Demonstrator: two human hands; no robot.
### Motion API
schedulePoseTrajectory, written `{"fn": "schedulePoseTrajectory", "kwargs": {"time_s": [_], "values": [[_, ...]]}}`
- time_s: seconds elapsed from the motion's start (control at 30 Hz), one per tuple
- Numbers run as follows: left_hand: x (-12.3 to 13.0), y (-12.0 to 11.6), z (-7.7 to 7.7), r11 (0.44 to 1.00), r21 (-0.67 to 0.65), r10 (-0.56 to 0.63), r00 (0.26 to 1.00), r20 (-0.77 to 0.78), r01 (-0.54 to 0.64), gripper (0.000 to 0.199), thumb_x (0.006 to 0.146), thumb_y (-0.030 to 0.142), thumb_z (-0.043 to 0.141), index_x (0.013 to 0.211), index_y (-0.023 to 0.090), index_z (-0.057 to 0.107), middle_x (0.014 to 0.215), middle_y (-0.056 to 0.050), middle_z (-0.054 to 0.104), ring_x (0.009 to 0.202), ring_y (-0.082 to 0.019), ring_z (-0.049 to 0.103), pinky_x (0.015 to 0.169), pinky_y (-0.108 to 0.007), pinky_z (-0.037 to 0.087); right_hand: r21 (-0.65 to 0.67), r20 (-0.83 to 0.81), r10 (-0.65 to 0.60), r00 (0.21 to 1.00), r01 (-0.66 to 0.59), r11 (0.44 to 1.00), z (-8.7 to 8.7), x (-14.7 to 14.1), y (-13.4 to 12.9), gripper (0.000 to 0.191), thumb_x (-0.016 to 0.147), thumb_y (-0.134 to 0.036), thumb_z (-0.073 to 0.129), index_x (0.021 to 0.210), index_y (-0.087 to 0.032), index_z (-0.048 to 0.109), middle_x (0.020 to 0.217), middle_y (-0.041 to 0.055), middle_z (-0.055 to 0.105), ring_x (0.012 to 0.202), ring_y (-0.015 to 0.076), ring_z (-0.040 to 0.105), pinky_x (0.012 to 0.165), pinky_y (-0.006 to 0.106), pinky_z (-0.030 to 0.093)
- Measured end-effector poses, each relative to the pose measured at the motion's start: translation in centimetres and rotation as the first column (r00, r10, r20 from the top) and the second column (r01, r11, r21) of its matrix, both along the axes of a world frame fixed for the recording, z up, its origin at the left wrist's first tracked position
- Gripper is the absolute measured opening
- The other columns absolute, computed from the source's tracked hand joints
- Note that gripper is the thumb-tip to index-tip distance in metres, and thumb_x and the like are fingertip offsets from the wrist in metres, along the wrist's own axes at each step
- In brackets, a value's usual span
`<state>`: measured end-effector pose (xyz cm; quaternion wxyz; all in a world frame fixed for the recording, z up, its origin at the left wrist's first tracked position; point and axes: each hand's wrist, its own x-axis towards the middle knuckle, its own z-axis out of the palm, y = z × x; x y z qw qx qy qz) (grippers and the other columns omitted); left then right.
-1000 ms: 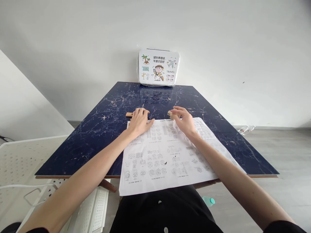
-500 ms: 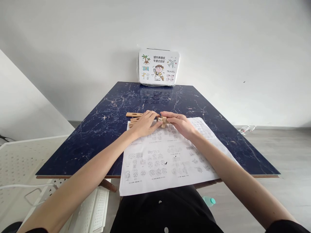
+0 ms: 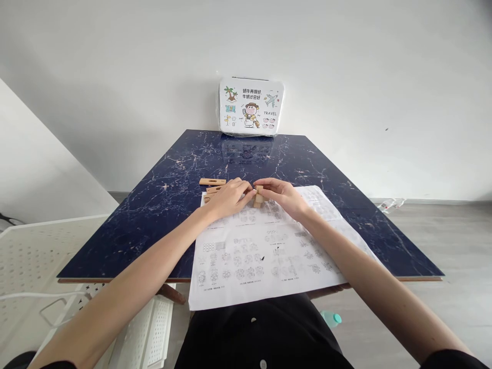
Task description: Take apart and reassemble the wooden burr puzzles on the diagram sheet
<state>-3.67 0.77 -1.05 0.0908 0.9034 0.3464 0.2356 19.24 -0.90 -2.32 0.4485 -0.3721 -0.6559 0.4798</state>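
Several interlocked wooden puzzle pieces are gripped between my two hands above the far part of a printed paper sheet. My left hand closes on their left side, thumb and fingers pressed in. From the right, my right hand pinches them with thumb and fingers. Fingers hide part of the joint. Beside my left hand lie loose notched wooden sticks, the farthest stick on the bare tabletop and others partly under my hand.
A dark blue marbled table carries the sheet, which overhangs its front edge. A white cartoon-printed case stands against the wall at the back. A white perforated rack is at left; a bottle with a teal cap is below.
The wooden puzzle pieces have been turned in my hands; the side with the number 3 no longer shows. My fingers have shifted slightly around them.
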Motion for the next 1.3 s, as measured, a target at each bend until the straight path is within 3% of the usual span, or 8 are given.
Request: {"fn": "schedulePoseTrajectory", "kwargs": {"time_s": [0.33, 0.5, 0.67, 0.87, 1.0, 1.2, 1.3], "values": [[-0.08, 0.22, -0.13, 1.000, 0.010, -0.017, 1.000, -0.025, 0.017, 0.041, 0.113, 0.045, 0.030, 0.098, 0.020, 0.059, 0.094, -0.009, 0.067, 0.090, -0.025, 0.062, 0.080, -0.040, 0.046, 0.016, 0.195, -0.152, 0.969, 0.152, 0.988, 0.08, -0.14, 0.20, 0.029, 0.093, -0.049, 0.071, 0.107, -0.023, 0.075, 0.109, 0.0092, 0.078, 0.099, 0.0246, 0.072, 0.089, 0.042, 0.057], [-0.05, 0.23, -0.17, 1.000, 0.020, -0.015, 1.000, -0.011, 0.015, 0.042, 0.113, 0.045, 0.030, 0.093, 0.021, 0.058, 0.088, -0.008, 0.064, 0.084, -0.024, 0.060, 0.078, -0.040, 0.046, 0.109, 0.277, -0.141, 0.951, 0.114, 0.987, -0.26, -0.13, 0.39, 0.032, 0.098, -0.053, 0.063, 0.104, -0.024, 0.074, 0.101, 0.0071, 0.078, 0.087, 0.0223, 0.069, 0.076, 0.037, 0.053], [-0.05, 0.18, -0.13, 0.999, 0.035, -0.013, 1.000, -0.011, 0.014, 0.041, 0.112, 0.043, 0.030, 0.085, 0.022, 0.053, 0.083, -0.008, 0.061, 0.080, -0.024, 0.059, 0.075, -0.040, 0.047, 0.298, 0.412, -0.237, 0.880, 0.116, 0.947, -0.32, -0.59, -0.14, 0.035, 0.105, -0.051, 0.050, 0.095, -0.023, 0.069, 0.084, 0.0052, 0.074, 0.070, 0.0192, 0.063, 0.065, 0.034, 0.045], [-0.04, 0.14, -0.13, 0.999, 0.021, -0.026, 1.000, 0.001, 0.026, 0.042, 0.111, 0.045, 0.029, 0.080, 0.024, 0.047, 0.080, -0.007, 0.059, 0.077, -0.023, 0.058, 0.074, -0.040, 0.047, 0.293, 0.408, -0.174, 0.896, 0.052, 0.955, -0.62, -0.70, -0.36, 0.038, 0.108, -0.052, 0.043, 0.088, -0.024, 0.057, 0.069, -0.0001, 0.065, 0.060, 0.0164, 0.057, 0.062, 0.031, 0.043], [-0.02, 0.09, -0.15, 0.999, -0.034, 0.021, 0.994, 0.103, -0.018, 0.041, 0.112, 0.052, 0.028, 0.092, 0.023, 0.050, 0.089, -0.007, 0.064, 0.080, -0.023, 0.061, 0.075, -0.040, 0.047, 0.240, 0.334, -0.152, 0.930, 0.072, 0.968, -0.74, -0.61, -0.11, 0.039, 0.106, -0.057, 0.045, 0.094, -0.023, 0.061, 0.070, 0.0002, 0.063, 0.060, 0.0164, 0.054, 0.058, 0.030, 0.040], [0.16, -0.39, 0.36, 0.938, -0.346, 0.085, 0.984, 0.157, -0.025, 0.059, 0.106, 0.070, 0.033, 0.136, 0.022, 0.047, 0.104, -0.011, 0.073, 0.085, -0.025, 0.070, 0.065, -0.036, 0.049, 0.231, 0.222, -0.205, 0.953, 0.153, 0.961, -0.52, -0.65, -0.28, 0.042, 0.105, -0.061, 0.050, 0.092, -0.023, 0.062, 0.068, 0.0001, 0.060, 0.056, 0.0146, 0.048, 0.054, 0.031, 0.036], [0.35, -0.58, 0.52, 0.927, -0.374, 0.062, 0.985, 0.158, 0.002, 0.063, 0.102, 0.072, 0.041, 0.140, 0.023, 0.050, 0.117, -0.013, 0.074, 0.093, -0.026, 0.072, 0.069, -0.036, 0.052, 0.232, 0.194, -0.209, 0.958, 0.163, 0.959, -0.59, -0.62, -0.30, 0.042, 0.104, -0.062, 0.052, 0.092, -0.023, 0.062, 0.066, -0.0004, 0.058, 0.056, 0.0145, 0.048, 0.054, 0.030, 0.036]]}}
